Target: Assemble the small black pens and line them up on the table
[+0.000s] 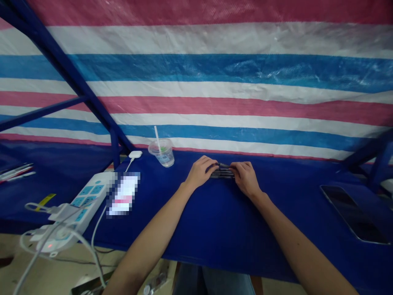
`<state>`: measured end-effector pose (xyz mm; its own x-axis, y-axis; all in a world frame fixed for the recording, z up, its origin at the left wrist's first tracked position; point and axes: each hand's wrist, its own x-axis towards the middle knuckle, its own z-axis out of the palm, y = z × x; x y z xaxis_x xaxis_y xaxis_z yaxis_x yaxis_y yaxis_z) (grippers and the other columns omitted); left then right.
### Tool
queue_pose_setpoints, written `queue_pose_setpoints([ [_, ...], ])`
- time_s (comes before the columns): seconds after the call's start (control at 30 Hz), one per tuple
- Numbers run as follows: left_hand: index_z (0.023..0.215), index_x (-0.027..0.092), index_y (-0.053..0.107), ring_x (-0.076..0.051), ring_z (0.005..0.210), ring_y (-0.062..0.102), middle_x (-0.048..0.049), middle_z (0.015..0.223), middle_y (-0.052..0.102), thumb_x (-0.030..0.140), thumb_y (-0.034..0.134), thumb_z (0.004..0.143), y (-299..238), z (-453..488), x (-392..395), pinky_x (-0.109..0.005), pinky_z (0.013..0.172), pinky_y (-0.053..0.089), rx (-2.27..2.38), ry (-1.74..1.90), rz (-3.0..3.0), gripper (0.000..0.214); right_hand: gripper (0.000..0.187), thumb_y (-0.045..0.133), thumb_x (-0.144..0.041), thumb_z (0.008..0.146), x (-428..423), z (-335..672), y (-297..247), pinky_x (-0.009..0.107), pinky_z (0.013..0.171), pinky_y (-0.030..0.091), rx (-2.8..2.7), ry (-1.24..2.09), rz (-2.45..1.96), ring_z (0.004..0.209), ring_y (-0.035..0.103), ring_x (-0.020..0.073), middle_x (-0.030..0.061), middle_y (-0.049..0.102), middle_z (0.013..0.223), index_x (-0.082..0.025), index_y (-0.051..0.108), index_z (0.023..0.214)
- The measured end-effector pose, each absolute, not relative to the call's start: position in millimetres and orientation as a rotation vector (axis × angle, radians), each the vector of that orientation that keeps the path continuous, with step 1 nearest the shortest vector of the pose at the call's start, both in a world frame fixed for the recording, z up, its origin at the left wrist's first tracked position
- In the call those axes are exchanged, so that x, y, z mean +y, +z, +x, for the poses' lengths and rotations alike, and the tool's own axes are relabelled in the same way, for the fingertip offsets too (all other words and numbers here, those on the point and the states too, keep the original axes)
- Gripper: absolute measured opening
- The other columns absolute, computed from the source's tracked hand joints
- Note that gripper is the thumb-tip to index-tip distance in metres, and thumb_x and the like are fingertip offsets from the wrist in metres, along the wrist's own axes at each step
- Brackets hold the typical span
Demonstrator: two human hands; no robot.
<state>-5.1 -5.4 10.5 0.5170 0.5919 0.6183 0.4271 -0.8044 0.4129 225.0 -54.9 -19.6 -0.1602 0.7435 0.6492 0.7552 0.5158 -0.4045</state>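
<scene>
Left hand (200, 172) and right hand (245, 177) grip dark pens (222, 173) between them.

pass: blue cloth (285, 221) beside right hand (245, 178) | block: phone (353, 214), plastic cup (161, 152)

The left hand (201, 172) and right hand (245, 178) are holding a row of dark pens (222, 172) from either side, resting on a blue-covered table (215, 229). A plastic cup (161, 153) with a straw is standing beyond the left hand; a power strip (89, 200) is lying farther left, and a smartphone (353, 214) is lying well right.
</scene>
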Motion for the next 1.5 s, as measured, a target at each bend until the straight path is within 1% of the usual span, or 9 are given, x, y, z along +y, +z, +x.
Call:
queue_pose_setpoints([
  [0.23,0.110,0.021,0.071,-0.020,0.098,0.065,-0.0058,0.103,0.074,0.027,0.059,0.104,6.4,-5.6,-1.6,-0.038,0.091,0.055,0.833,1.176,2.575,0.016,0.027,0.047,-0.028,0.108,-50.3,224.1,-27.5,0.037,0.075,0.038,-1.980,-0.133,-1.224,0.079,0.061,0.0213,0.0074,0.072,0.089,-0.020,0.072,0.106],
  [0.57,0.099,0.019,0.070,-0.020,0.094,0.061,-0.0054,0.096,0.071,0.024,0.053,0.106,5.5,-4.8,0.6,-0.038,0.087,0.053,0.812,1.075,2.571,0.019,0.020,0.057,-0.028,0.105,-47.6,225.0,-31.2,0.037,0.074,0.037,-1.920,-0.111,-1.151,0.077,0.061,0.0195,0.0049,0.074,0.087,-0.019,0.073,0.098],
  [0.73,0.090,0.018,0.067,-0.020,0.092,0.060,-0.0052,0.090,0.069,0.029,0.046,0.108,5.7,-5.0,0.0,-0.037,0.085,0.051,0.794,1.011,2.589,0.030,0.017,0.058,-0.027,0.104,-50.3,224.7,-26.5,0.038,0.075,0.038,-1.917,-0.102,-1.147,0.081,0.062,0.0209,0.0049,0.075,0.089,-0.020,0.072,0.098],
  [0.87,0.081,0.017,0.062,-0.019,0.084,0.059,-0.0051,0.083,0.065,0.032,0.040,0.110,8.7,-4.3,-4.9,-0.034,0.078,0.049,0.842,0.957,2.580,0.039,0.015,0.059,-0.027,0.104,-52.4,223.3,-24.9,0.038,0.075,0.038,-1.917,-0.093,-1.151,0.082,0.062,0.0216,0.0046,0.074,0.090,-0.021,0.072,0.098],
  [0.93,0.084,0.017,0.063,-0.019,0.086,0.061,-0.0054,0.086,0.066,0.032,0.040,0.110,9.8,-4.0,-6.9,-0.034,0.080,0.050,0.851,0.960,2.566,0.038,0.016,0.058,-0.028,0.104,-52.9,222.1,-25.3,0.038,0.076,0.038,-1.907,-0.090,-1.163,0.083,0.062,0.0221,0.0051,0.074,0.091,-0.022,0.072,0.098],
  [1.03,0.103,0.019,0.066,-0.019,0.094,0.063,-0.0055,0.098,0.069,0.033,0.048,0.108,9.1,-3.9,-7.3,-0.035,0.088,0.051,0.875,1.014,2.525,0.023,0.016,0.058,-0.028,0.104,-52.8,221.0,-26.9,0.039,0.076,0.038,-1.892,-0.088,-1.194,0.085,0.062,0.0226,0.0058,0.074,0.092,-0.021,0.072,0.101],
  [1.1,0.110,0.020,0.066,-0.019,0.095,0.064,-0.0053,0.101,0.069,0.032,0.054,0.106,7.1,-4.0,-5.9,-0.035,0.089,0.051,0.916,1.058,2.503,0.018,0.016,0.058,-0.028,0.103,-52.3,220.9,-27.9,0.039,0.076,0.038,-1.887,-0.085,-1.212,0.085,0.061,0.0227,0.0060,0.074,0.092,-0.022,0.072,0.103],
  [1.37,0.093,0.019,0.067,-0.020,0.095,0.062,-0.0050,0.093,0.069,0.026,0.048,0.107,3.9,-4.3,-1.3,-0.036,0.087,0.052,0.884,1.045,2.532,0.025,0.017,0.060,-0.029,0.103,-51.9,221.0,-29.1,0.040,0.078,0.038,-1.881,-0.082,-1.207,0.087,0.061,0.0229,0.0060,0.075,0.094,-0.023,0.075,0.104],
  [1.5,0.105,0.020,0.067,-0.019,0.096,0.064,-0.0050,0.100,0.069,0.030,0.055,0.105,4.3,-4.3,-3.3,-0.036,0.088,0.052,0.918,1.032,2.500,0.016,0.016,0.060,-0.027,0.103,-51.1,222.0,-30.2,0.040,0.077,0.038,-1.861,-0.071,-1.233,0.088,0.061,0.0233,0.0059,0.075,0.095,-0.022,0.075,0.105],
])
